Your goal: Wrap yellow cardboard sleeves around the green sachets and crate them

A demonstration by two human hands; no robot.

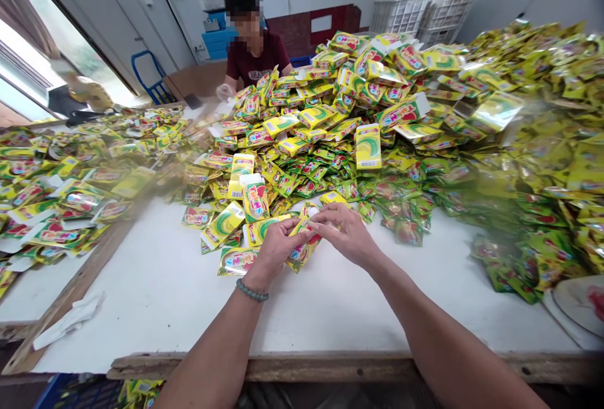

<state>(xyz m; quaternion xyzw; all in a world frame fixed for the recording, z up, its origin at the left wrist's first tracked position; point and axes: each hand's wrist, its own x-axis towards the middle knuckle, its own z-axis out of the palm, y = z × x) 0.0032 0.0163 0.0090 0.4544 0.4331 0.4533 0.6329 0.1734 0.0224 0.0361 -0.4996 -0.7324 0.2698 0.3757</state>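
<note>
Left of your fingers, a spread of yellow-green foil sachets (80, 192) lay across the white surface (141, 308). Your left hand (276, 252), a beaded bracelet (251, 291) at its wrist, pinched a sachet (302, 252) in its fingers, and your right hand (344, 233) met it from the other side, fingertips pressed onto the same sachet. Beyond your fingers rose a great heap of sachets (340, 126), and further right of them a wide drift of sachets (533, 163) ran on. Nearly all of them lay loose, with only this one in your hands.
</note>
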